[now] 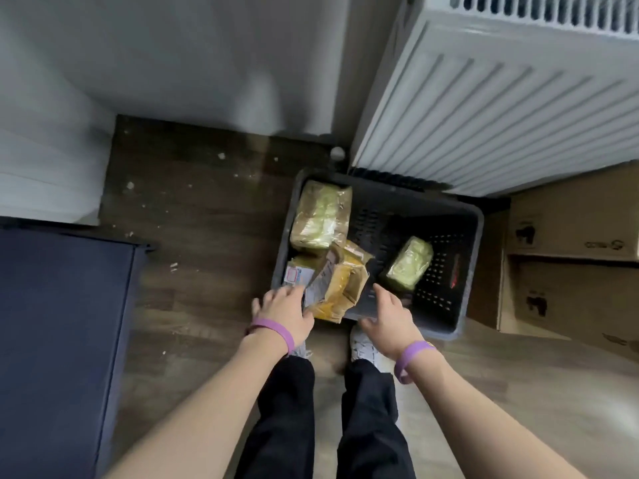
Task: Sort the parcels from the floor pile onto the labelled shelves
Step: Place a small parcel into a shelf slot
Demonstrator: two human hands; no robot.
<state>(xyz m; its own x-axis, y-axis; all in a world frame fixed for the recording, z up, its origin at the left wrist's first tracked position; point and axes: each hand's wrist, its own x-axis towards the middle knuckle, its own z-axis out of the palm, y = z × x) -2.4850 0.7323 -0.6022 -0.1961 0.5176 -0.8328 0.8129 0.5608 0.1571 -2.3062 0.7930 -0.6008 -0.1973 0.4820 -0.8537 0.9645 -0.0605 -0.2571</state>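
the yellow mailer (pixel 340 288) you are reaching for sits in the near-left corner of the dark basket (pixel 439 299), tilted up, with its lower end poking over the near rim. its long axis runs roughly from 7 o'clock to 1 o'clock, and the white label faces up and to the left. just beside it at 9 o'clock lies a flat labelled parcel (pixel 297 273). a large taped parcel (pixel 321 216) lies at 12 o'clock against the far-left wall, and a small greenish parcel (pixel 409 262) lies apart at 2 o'clock on the basket floor. that makes four parcels not yet sorted, and no shelf is in view, so by my judgement the sorting is far from finished. your left hand (pixel 283 314) is at the mailer's 8 o'clock edge with its fingers loosely spread; they may be touching it, but i cannot tell whether they grip anything. your right hand (pixel 390 319) hovers over the near rim at the mailer's 4 o'clock, fingers spread and holding nothing. further out, a white radiator (pixel 484 98) stands at 1 o'clock, cardboard boxes (pixel 570 236) at 3 o'clock and a dark blue cabinet (pixel 58 323) at 9 o'clock on the crumb-strewn wooden floor (pixel 207 219).
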